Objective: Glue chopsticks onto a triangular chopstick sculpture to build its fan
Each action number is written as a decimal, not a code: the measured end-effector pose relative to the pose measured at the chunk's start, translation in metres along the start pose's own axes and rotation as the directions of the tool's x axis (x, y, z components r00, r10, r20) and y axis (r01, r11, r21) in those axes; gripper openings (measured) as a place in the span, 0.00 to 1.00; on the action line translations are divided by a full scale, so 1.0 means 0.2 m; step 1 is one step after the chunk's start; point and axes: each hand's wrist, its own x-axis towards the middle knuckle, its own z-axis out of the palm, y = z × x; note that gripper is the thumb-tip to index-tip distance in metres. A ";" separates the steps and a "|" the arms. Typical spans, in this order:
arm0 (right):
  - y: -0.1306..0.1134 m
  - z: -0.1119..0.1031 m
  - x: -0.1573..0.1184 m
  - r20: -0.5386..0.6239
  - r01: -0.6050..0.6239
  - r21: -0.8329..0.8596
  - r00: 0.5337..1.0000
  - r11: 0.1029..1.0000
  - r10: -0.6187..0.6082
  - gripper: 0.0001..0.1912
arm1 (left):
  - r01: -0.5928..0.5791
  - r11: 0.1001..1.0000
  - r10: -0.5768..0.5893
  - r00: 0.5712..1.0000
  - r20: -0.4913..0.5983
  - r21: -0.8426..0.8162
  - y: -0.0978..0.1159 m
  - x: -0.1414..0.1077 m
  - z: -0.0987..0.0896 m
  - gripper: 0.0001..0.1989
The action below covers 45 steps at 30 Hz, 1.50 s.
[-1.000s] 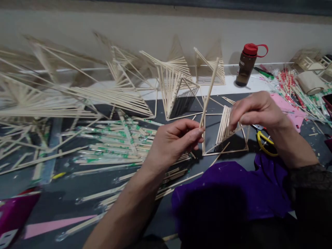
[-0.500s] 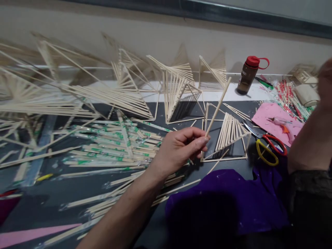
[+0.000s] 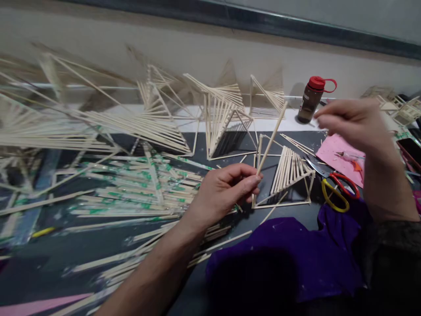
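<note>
Between thumb and fingers, my left hand [image 3: 226, 193] holds a thin wooden stick [image 3: 272, 136] that slants up to the right. Behind it stands a small frame of sticks [image 3: 286, 175] on the dark table. My right hand [image 3: 351, 120] is raised over the pink sheet [image 3: 335, 151], just right of the bottle [image 3: 311, 100]. Its fingers are bent and blurred, and whether they hold anything cannot be made out. Scissors [image 3: 340, 193] with red and yellow handles lie below it, beside the small frame.
Larger stick structures [image 3: 223, 118] line the back and left. Wrapped sticks [image 3: 131, 188] cover the left middle of the table. A purple cloth [image 3: 283, 237] lies in front, and a glue gun [image 3: 353, 160] rests on the pink sheet. A phone [image 3: 409, 151] is at far right.
My right hand has come in from the right edge to a place beside the bottle. My left hand keeps its hold on the stick. The view has shifted slightly.
</note>
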 end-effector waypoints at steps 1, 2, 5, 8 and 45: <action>0.03 0.06 0.02 0.078 -0.049 -0.106 0.995 0.993 0.057 0.13 | 0.005 1.000 -0.005 1.000 -0.002 0.012 0.00 0.00 0.00 0.13; 0.08 0.12 0.04 0.167 -0.087 -0.199 0.978 0.976 0.121 0.13 | 0.008 1.000 -0.008 1.000 -0.002 0.021 0.01 -0.01 0.00 0.14; 0.24 0.27 0.08 0.345 -0.132 -0.356 0.901 0.925 0.261 0.14 | 0.007 1.000 -0.008 1.000 0.005 0.022 0.02 -0.01 0.00 0.13; 0.36 0.36 0.10 0.390 -0.115 -0.350 0.885 0.930 0.256 0.11 | 0.005 1.000 -0.005 1.000 0.010 0.019 0.01 -0.01 0.01 0.13; 0.21 0.54 0.13 0.019 -0.205 0.582 0.971 0.787 0.239 0.07 | 0.205 0.974 -0.210 0.977 0.047 0.093 -0.21 -0.03 0.10 0.11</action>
